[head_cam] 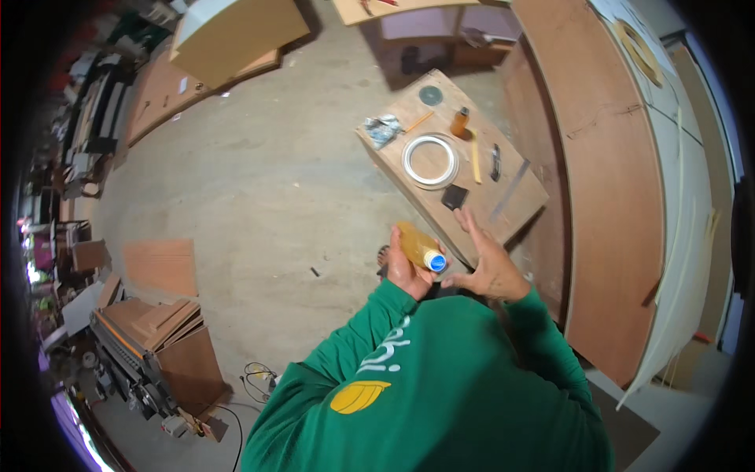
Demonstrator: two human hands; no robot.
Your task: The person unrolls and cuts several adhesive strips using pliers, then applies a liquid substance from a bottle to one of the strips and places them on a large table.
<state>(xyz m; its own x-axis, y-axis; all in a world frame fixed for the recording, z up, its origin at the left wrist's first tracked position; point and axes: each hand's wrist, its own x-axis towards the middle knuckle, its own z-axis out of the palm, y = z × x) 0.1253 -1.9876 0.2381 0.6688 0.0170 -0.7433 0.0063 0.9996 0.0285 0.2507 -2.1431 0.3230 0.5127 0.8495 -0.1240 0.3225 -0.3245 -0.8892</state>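
My left hand [407, 265] is closed around a bottle with yellow-amber contents [414, 241]. The neck tilts towards me and bears a blue and white cap [435, 261]. To the right of the cap, my right hand [486, 265] is empty, its fingers spread. Just beyond lies a low wooden worktop [407, 177]. A coil of white strip [404, 162] rests on it, with a small black square piece [455, 197] at its near side. Behind the coil stands an amber bottle [459, 123], beside a yellow strip [476, 158] and a dark hand tool [495, 162].
A crumpled cloth or wrapper [383, 130], an orange stick [420, 121] and a green disc [430, 95] lie at the worktop's far end. A long wooden cabinet [613, 177] borders the right. Stacked boards [171, 324] and a cable [240, 430] are at lower left.
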